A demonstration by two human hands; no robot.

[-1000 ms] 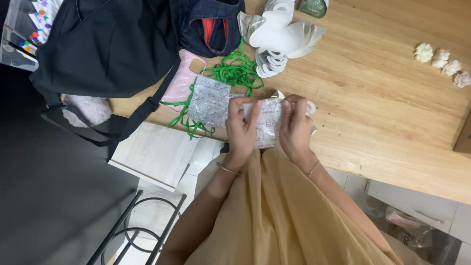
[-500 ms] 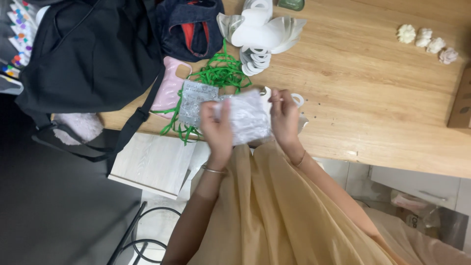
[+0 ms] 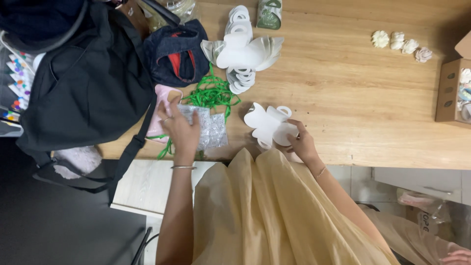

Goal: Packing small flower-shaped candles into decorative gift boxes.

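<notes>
Two hands are being seen over the wooden tabletop (image 3: 353,113). One clear plastic packet (image 3: 213,128) is being pressed flat near the tabletop's front edge by the left hand (image 3: 179,128), its fingers (image 3: 172,104) being held spread and flat on the packet rather than curled around it. One white die-cut card piece (image 3: 267,125) is being held at its lower right edge by the right hand (image 3: 300,142), the fingers (image 3: 293,126) being pinched together on it; the piece is lying just right of the packet. One tangle of green cord (image 3: 212,94) is lying behind the packet. One pile of white card pieces (image 3: 243,54) is resting farther back. Four small white flowers (image 3: 401,45) are being shown in a row at the far right, beside one open cardboard box (image 3: 449,91). One black bag (image 3: 83,83) and one denim pouch (image 3: 174,54) are lying at the left.
</notes>
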